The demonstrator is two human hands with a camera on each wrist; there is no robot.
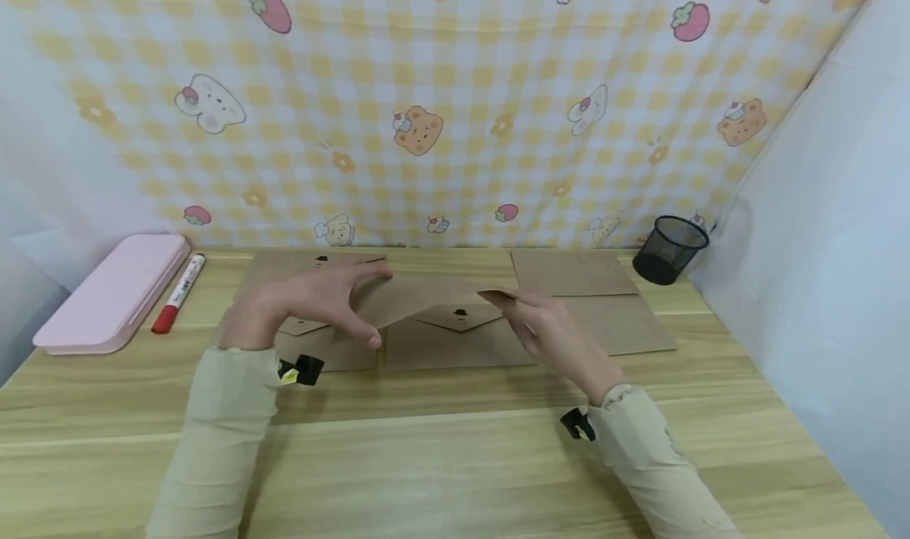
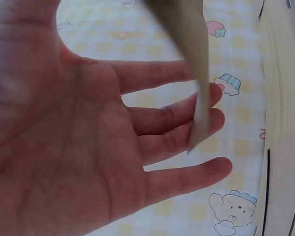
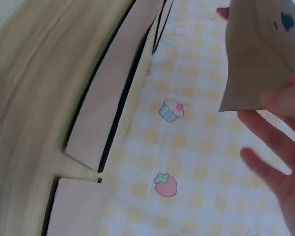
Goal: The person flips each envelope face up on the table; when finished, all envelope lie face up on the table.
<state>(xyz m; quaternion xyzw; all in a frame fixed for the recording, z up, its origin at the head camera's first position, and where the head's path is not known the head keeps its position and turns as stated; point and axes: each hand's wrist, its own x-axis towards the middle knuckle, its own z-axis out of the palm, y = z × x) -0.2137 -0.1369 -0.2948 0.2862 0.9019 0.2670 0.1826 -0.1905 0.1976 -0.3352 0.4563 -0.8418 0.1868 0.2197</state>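
A brown kraft paper envelope (image 1: 426,288) is held up above the table, its right end pinched between the thumb and fingers of my right hand (image 1: 558,333). Its inner side faces the right wrist view, where the envelope (image 3: 258,64) shows a small dark hat print. My left hand (image 1: 320,298) hovers at its other end with thumb and fingers spread. Seen from the left wrist, the envelope's edge (image 2: 201,113) crosses in front of the straight fingers of that hand. Beneath lies a flat envelope (image 1: 462,351) with a pointed flap and a hat-and-moustache print.
More envelopes lie flat at the left (image 1: 348,356), back right (image 1: 572,274) and front right (image 1: 626,326). A pink case (image 1: 114,294) and a red-capped marker (image 1: 179,294) lie far left. A black mesh pen cup (image 1: 668,250) leans at the back right, before a checked curtain (image 1: 469,167).
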